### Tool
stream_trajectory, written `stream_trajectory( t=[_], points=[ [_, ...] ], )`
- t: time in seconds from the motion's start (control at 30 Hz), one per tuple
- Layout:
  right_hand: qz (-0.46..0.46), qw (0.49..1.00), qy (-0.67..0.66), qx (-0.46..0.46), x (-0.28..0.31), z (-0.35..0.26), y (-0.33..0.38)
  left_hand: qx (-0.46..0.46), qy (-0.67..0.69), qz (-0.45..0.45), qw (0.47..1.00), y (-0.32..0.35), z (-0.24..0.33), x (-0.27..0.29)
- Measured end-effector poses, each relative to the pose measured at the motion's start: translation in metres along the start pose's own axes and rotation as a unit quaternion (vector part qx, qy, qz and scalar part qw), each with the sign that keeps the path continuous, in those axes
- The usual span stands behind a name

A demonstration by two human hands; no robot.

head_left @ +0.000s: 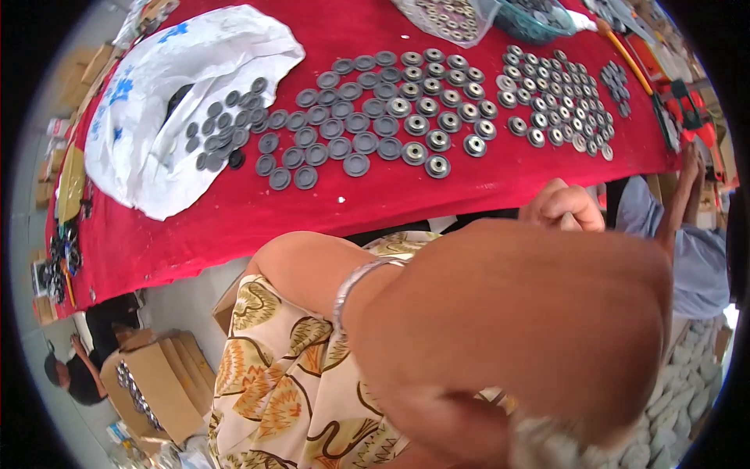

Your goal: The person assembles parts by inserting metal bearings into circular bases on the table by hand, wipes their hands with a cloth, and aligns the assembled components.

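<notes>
Very close to the camera, my left hand (516, 313) fills the lower right, its back toward me and a silver bracelet (353, 291) at the wrist. Its fingers are smeared or out of sight, beside a blurred whitish thing (547, 444). Past it, at the table's near edge, my right hand (561, 205) has its fingers curled closed; what they hold, if anything, is hidden. Grey round discs (332, 127) lie in rows on the red cloth (375, 195). To their right are discs with metal centres (416, 124), then smaller metal-centred ones (556, 102).
A white sack (148, 148) with loose grey discs lies at left. At the back are a clear bag of metal rings (445, 19) and a teal basket (531, 27). A yellow-handled tool (629, 62) lies right. Cardboard boxes (160, 383) and another person (82, 367) are lower left.
</notes>
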State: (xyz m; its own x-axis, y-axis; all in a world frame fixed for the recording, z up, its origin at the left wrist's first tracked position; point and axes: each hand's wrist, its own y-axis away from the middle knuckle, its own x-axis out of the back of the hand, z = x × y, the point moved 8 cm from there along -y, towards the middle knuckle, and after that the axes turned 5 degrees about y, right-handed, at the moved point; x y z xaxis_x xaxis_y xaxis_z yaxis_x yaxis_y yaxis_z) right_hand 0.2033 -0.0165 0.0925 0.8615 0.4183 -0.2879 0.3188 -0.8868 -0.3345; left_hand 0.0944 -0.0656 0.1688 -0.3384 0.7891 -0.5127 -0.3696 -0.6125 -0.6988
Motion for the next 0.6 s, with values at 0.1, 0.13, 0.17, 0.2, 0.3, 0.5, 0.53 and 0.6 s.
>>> stream_trajectory(
  t=[0.1,0.13,0.17,0.2,0.3,0.5,0.53,0.6],
  points=[
    [0.072,0.996,0.045,-0.03,0.009,0.001,0.014,-0.028,-0.075,0.013,0.997,-0.005,0.007,0.011],
    [0.029,0.999,0.019,-0.02,0.006,0.004,0.011,0.031,-0.167,0.022,0.985,0.009,0.012,0.021],
    [-0.012,1.0,-0.009,-0.011,0.002,0.004,0.006,0.093,-0.256,0.036,0.962,0.032,0.026,0.036],
    [-0.02,0.999,-0.027,-0.005,0.004,-0.003,0.005,0.173,-0.266,0.026,0.948,0.054,0.028,0.053],
    [-0.042,0.998,-0.041,0.037,0.018,-0.007,0.007,0.445,-0.345,0.088,0.822,0.16,0.048,0.083],
    [-0.08,0.993,-0.062,0.054,0.017,-0.009,0.001,0.571,-0.346,0.515,0.538,0.432,0.055,0.136],
    [-0.088,0.993,-0.059,0.058,0.015,-0.011,0.0,0.529,-0.446,0.53,0.491,0.466,0.05,0.156],
    [-0.1,0.991,-0.059,0.062,0.011,-0.014,0.004,0.474,-0.367,0.595,0.535,0.538,0.017,0.189]
  ],
)
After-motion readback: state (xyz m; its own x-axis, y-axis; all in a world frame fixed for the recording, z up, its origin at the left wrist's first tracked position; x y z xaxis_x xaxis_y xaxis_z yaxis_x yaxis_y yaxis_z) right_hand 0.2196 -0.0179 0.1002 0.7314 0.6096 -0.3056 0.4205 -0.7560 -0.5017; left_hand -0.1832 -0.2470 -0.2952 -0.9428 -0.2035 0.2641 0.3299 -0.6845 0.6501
